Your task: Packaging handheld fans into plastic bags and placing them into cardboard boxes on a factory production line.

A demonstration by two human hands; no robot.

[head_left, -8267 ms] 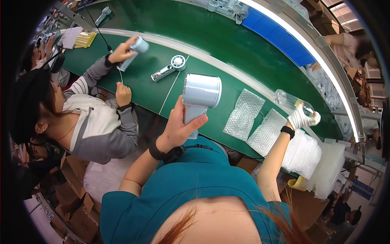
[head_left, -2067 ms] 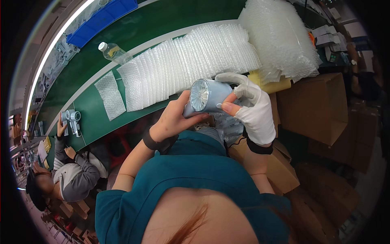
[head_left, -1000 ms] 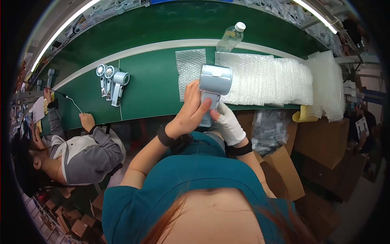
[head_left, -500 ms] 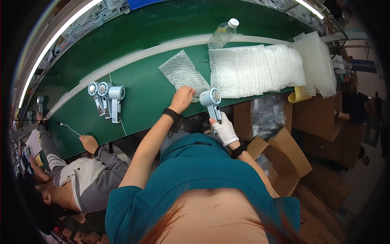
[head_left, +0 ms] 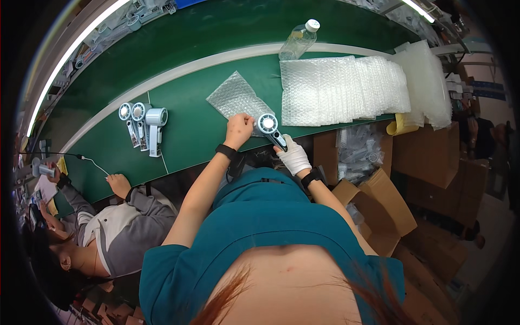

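In my gloved right hand is a light-blue handheld fan, gripped by its dark lower handle. Its round head points away from me, over the near end of a clear bubble-wrap bag. My bare left hand pinches the edge of that bag, just left of the fan head; the fingertips are partly hidden. The bag lies flat and slanted on the green table. A row of overlapping bubble-wrap bags is spread to the right.
Several more handheld fans lie at the left. A clear bottle with a white cap stands behind the bag row. White foam sheets and open cardboard boxes are at the right. A co-worker sits at the left, holding a fan.
The fan in my right hand has tilted left and moved over the bag's near end, its face turned up. My left hand stays by the bag. The co-worker has raised a fan.
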